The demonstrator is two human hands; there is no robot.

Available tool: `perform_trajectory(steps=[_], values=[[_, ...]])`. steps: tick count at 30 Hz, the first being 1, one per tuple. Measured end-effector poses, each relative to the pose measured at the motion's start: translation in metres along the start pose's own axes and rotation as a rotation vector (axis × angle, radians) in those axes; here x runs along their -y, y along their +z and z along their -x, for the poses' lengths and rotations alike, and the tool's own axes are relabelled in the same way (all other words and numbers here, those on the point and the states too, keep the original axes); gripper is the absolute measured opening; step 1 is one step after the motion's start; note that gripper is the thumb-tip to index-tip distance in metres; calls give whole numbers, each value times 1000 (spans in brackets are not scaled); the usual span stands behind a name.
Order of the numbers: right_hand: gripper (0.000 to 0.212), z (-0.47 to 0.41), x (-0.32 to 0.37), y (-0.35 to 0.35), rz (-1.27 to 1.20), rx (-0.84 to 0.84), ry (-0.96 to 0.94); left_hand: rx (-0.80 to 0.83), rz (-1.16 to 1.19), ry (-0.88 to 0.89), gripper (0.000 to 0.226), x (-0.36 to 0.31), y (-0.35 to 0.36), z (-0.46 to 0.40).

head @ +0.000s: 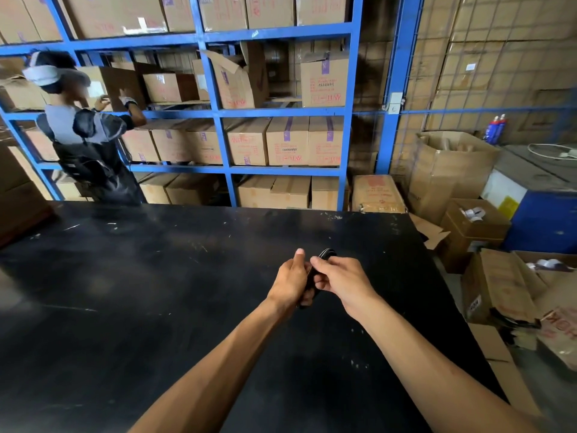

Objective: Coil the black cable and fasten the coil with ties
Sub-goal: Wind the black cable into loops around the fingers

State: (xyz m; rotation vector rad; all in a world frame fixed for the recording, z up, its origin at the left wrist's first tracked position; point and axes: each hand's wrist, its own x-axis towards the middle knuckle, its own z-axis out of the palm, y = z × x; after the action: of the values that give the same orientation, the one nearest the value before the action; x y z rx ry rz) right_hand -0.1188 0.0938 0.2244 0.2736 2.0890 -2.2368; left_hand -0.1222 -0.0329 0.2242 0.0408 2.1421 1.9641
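Two bare forearms reach out over the black table (131, 307). Between the hands sits the coiled black cable (326, 254), held above the tabletop: the left hand (290, 284) is closed around it, thumb up, and the right hand (338, 278) pinches its upper loops. Beyond stands blue shelving (346, 114) stacked with cardboard boxes (287, 140).

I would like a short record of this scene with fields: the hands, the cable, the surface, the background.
left hand: closed on the black cable, thumb up
right hand: pinching the same cable
black cable: small coil held between both hands above the table; no tie visible
table: black, scratched
background: blue shelves with cardboard boxes; another person at the shelves
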Motion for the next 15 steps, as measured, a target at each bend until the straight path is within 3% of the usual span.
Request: perform_trajectory(steps=[4, 10, 12, 15], values=[[23, -5, -1, -10, -169, -102, 75, -25, -135, 157, 32, 12, -2, 7], [11, -3, -6, -20, -344, -185, 147, -118, -819, 538, 24, 34, 4, 6], [9, -1, -11, -22, -366, -201, 179, -116, -990, 528, 22, 36, 9, 5], [9, 2, -18, -30, -373, -185, 247, -116, -925, 400, 19, 33, 14, 4]])
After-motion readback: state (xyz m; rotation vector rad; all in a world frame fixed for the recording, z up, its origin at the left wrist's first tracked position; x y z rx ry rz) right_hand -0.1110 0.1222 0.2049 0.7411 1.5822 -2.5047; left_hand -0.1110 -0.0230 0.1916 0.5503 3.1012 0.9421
